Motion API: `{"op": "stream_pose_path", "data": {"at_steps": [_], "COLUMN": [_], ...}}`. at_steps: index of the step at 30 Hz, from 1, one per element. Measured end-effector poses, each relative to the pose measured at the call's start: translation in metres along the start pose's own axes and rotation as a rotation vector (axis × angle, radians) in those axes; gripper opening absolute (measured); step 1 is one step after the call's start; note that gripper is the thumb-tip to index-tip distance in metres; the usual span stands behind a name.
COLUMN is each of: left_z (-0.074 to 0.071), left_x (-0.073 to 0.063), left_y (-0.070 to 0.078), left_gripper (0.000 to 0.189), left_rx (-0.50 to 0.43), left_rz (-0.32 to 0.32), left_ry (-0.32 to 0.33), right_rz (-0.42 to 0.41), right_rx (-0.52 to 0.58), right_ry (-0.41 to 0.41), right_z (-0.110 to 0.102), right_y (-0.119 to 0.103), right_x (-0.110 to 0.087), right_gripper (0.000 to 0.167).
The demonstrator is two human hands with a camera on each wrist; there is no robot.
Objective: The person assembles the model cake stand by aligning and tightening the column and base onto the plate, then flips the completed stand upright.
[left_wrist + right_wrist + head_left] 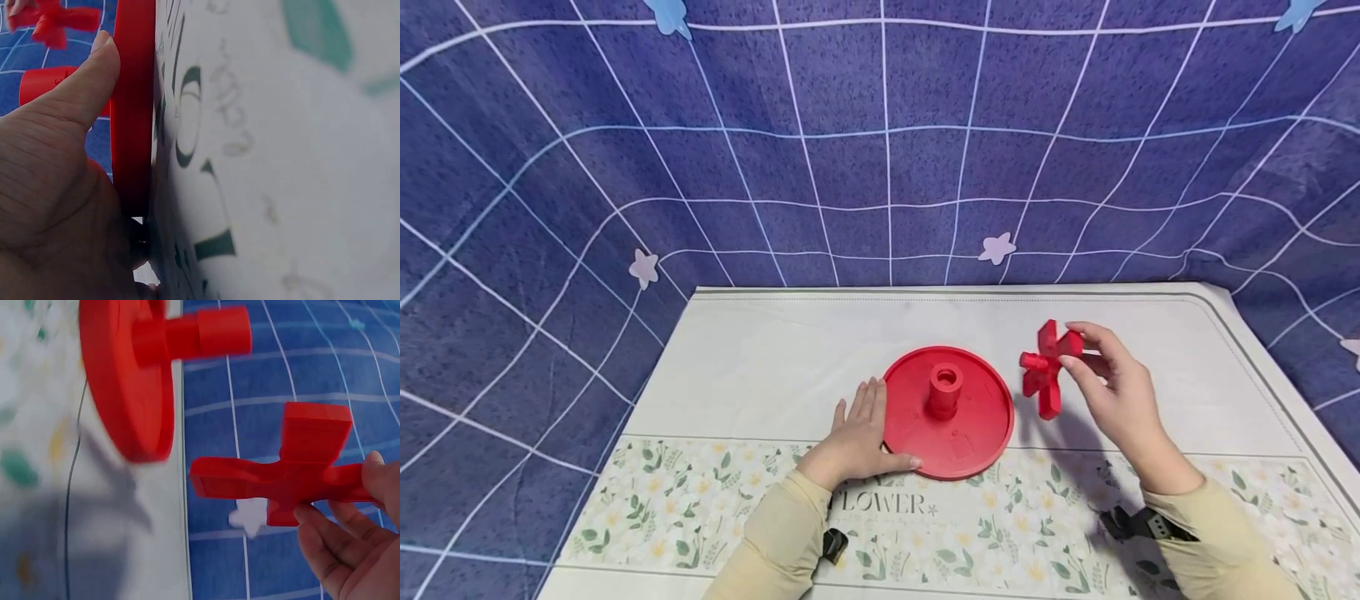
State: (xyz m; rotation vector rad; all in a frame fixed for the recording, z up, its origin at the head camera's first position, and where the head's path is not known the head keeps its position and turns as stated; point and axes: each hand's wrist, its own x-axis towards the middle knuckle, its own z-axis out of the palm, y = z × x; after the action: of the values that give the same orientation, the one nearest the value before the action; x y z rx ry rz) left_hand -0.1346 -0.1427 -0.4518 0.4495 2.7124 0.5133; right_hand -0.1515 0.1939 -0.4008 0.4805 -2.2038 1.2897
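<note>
disc [981, 429]: smooth plastic, faint sheen | cross-piece [306, 478]: smooth plastic | table cover [790, 367]: smooth, matt | backdrop [850, 167]: matt cloth

Left hand [56, 175] touching red disc [133, 125], red post [42, 84] partly hidden, red cross-shaped piece [57, 17], lettered white surface [300, 162]

Left hand [857, 443] low and flat, right hand [1117, 393] raised, pinching pose.

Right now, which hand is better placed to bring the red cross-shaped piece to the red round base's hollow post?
Probably your right hand: it pinches the red cross-shaped piece, whose peg points roughly toward the hollow post. Your left hand lies against the red round base.
</note>
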Motion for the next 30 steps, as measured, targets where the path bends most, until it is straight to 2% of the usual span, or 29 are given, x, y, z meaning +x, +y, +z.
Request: {"op": "stream_pose_path", "data": {"at_steps": [5, 9, 12, 22, 30], "left_z": [-0.002, 0.0, 0.002, 0.0, 0.004], "left_x": [-0.001, 0.0, 0.002, -0.001, 0.002], "left_y": [0.001, -0.001, -0.003, 0.0, -0.003], "left_gripper": [0.122, 0.123, 0.124, 0.122, 0.124], "left_rx": [-0.003, -0.017, -0.018, -0.009, 0.002], "left_rz": [-0.004, -0.001, 0.001, -0.009, -0.012], "left_ry": [0.0, 0.003, 0.0, -0.005, -0.012], "right_rz": [-0.039, -0.075, -0.139, -0.345, -0.501], "right_rx": [0.015, 0.018, 0.004, -0.108, -0.237], "right_ry": [-0.037, -0.084, -0.123, -0.242, -0.282], "right_z": [0.024, 0.04, 0.05, 0.072, 0.086], "right_y": [-0.017, -0.03, -0.035, -0.048, -0.059], "right_x": [0.009, 0.015, 0.019, 0.022, 0.022], "right_gripper": [0.054, 0.05, 0.046, 0.049, 0.048]}}
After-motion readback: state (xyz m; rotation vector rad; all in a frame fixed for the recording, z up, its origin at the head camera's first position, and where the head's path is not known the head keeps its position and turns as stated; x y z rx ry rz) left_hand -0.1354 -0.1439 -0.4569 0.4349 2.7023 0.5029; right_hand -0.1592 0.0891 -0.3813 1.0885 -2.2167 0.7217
